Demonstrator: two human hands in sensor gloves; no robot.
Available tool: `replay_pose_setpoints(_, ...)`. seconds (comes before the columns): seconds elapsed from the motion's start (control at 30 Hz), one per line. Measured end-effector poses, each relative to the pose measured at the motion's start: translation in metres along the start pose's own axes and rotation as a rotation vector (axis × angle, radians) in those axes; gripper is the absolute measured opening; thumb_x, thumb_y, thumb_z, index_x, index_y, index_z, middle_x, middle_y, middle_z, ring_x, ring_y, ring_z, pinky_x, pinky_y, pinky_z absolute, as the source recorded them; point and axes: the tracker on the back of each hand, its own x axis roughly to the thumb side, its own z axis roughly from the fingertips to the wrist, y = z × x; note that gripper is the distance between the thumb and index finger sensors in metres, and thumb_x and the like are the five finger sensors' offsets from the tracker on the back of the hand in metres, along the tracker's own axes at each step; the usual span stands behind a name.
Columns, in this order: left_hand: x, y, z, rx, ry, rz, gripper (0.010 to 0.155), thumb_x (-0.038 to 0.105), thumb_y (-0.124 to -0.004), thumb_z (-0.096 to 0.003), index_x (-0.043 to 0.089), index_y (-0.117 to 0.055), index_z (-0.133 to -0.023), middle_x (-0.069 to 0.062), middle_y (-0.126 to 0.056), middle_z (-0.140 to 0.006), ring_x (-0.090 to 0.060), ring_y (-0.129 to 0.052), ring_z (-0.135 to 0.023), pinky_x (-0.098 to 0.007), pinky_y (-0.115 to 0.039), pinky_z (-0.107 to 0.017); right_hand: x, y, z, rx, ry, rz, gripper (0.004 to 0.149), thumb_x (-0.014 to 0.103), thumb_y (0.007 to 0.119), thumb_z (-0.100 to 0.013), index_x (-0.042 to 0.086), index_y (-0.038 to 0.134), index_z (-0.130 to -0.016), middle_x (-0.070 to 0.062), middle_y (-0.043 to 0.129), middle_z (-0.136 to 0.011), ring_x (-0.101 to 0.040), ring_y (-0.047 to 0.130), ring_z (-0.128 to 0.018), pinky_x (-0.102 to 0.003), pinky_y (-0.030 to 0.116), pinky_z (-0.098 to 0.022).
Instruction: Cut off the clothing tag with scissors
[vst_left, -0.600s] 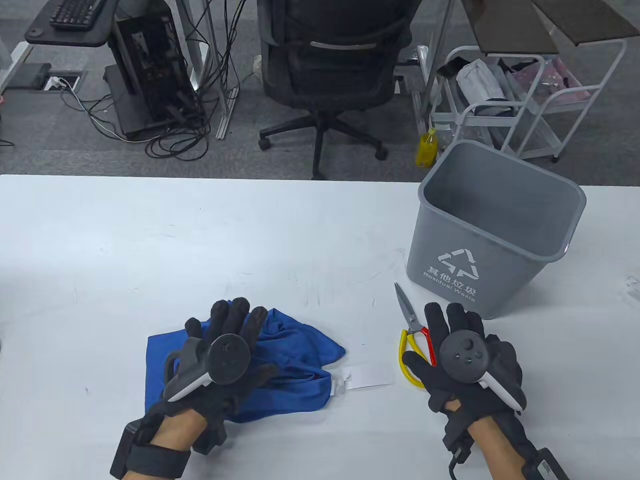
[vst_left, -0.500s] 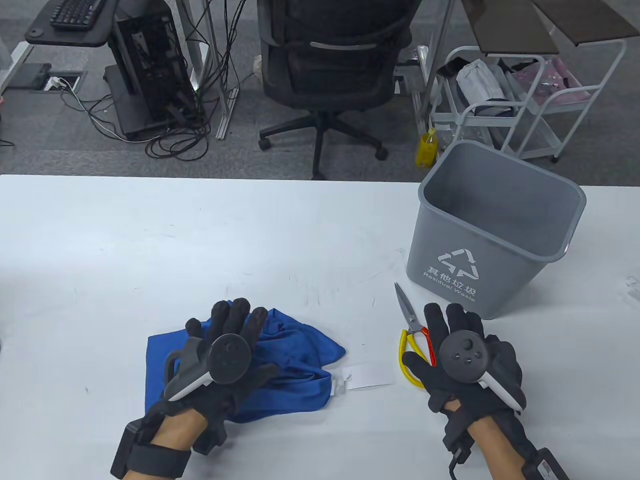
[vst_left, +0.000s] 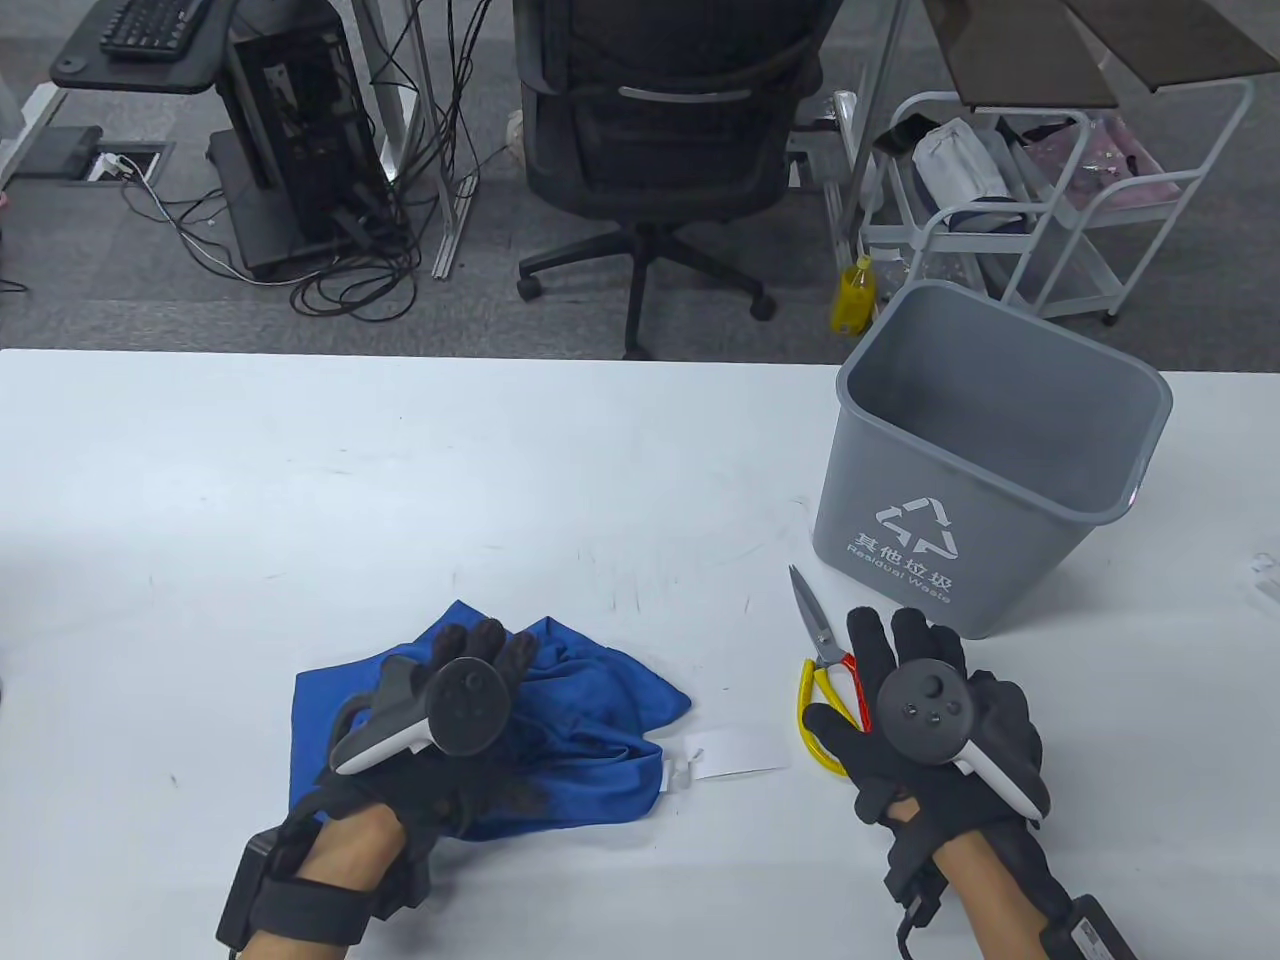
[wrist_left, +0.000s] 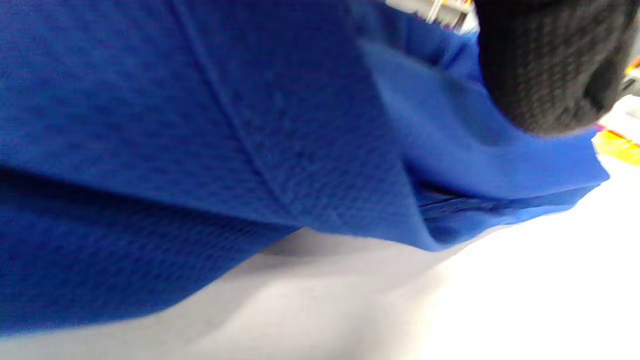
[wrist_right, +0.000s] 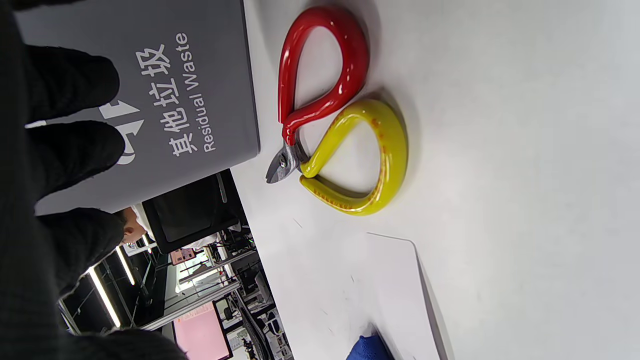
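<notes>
White table (vst_left: 400, 480) under you, grey bin (vst_left: 990, 460) at the far right. Your left hand (vst_left: 450, 720) curls its fingers into the blue garment (vst_left: 600, 710), gripping the cloth. Its white tag (vst_left: 740, 752) lies just right of the garment. Your right hand (vst_left: 930, 720) hovers with fingers spread over the scissors (vst_left: 825, 660), holding nothing.

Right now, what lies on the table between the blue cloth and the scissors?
In the table view, the white paper tag lies flat between the blue cloth and the scissors, joined to the cloth's edge; otherwise bare table.
</notes>
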Motion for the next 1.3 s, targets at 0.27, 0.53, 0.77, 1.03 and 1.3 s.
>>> replay_pose_setpoints(0.27, -0.011, -0.013, -0.035, -0.211, 0.078, -0.017, 0.133, 0.074, -0.092, -0.0222, 0.029, 0.004, -0.102, -0.010, -0.001, -0.116, -0.047, -0.003, -0.109, -0.083, -0.019, -0.069, -0.002, -0.002, 0.000, -0.006, -0.004, -0.011, 0.091, 0.065, 0.062, -0.047, 0.025, 0.012, -0.112, -0.023, 0.008, -0.114, -0.059, 0.016, -0.104, -0.086, 0.024, -0.064)
replay_pose_setpoints(0.53, 0.003, -0.001, -0.032, 0.025, 0.000, -0.052, 0.072, 0.054, -0.097, -0.0333, 0.028, -0.068, -0.094, -0.001, -0.079, -0.088, -0.025, -0.085, -0.067, -0.050, -0.080, -0.048, -0.003, -0.001, 0.000, 0.010, 0.005, -0.012, 0.091, 0.065, 0.062, -0.047, 0.024, 0.012, -0.112, -0.023, 0.012, -0.113, -0.059, 0.016, -0.103, -0.086, 0.024, -0.064)
replay_pose_setpoints(0.77, 0.006, 0.015, -0.017, 0.152, -0.039, -0.037, 0.066, 0.053, -0.098, -0.0326, 0.028, -0.075, -0.089, -0.001, -0.086, -0.082, -0.023, -0.091, -0.062, -0.050, -0.084, -0.044, -0.001, -0.003, 0.000, 0.002, 0.000, -0.005, 0.091, 0.064, 0.063, -0.048, 0.023, 0.015, -0.113, -0.024, 0.013, -0.114, -0.059, 0.017, -0.103, -0.086, 0.025, -0.065)
replay_pose_setpoints(1.03, 0.010, 0.063, 0.036, 0.489, -0.094, 0.112, 0.067, 0.052, -0.097, -0.0334, 0.027, -0.074, -0.091, -0.002, -0.085, -0.084, -0.024, -0.090, -0.064, -0.052, -0.082, -0.047, 0.000, -0.008, 0.002, -0.095, 0.056, 0.019, 0.082, 0.057, 0.069, -0.049, 0.012, 0.042, -0.112, -0.027, 0.046, -0.110, -0.058, 0.053, -0.097, -0.078, 0.050, -0.065)
replay_pose_setpoints(1.3, 0.011, 0.083, 0.068, 0.635, -0.133, 0.161, 0.067, 0.052, -0.097, -0.0339, 0.027, -0.073, -0.091, -0.002, -0.085, -0.085, -0.024, -0.090, -0.065, -0.052, -0.082, -0.047, -0.001, -0.007, 0.001, -0.083, 0.091, 0.047, 0.079, 0.056, 0.071, -0.049, 0.011, 0.049, -0.110, -0.027, 0.053, -0.107, -0.057, 0.059, -0.093, -0.075, 0.056, -0.064)
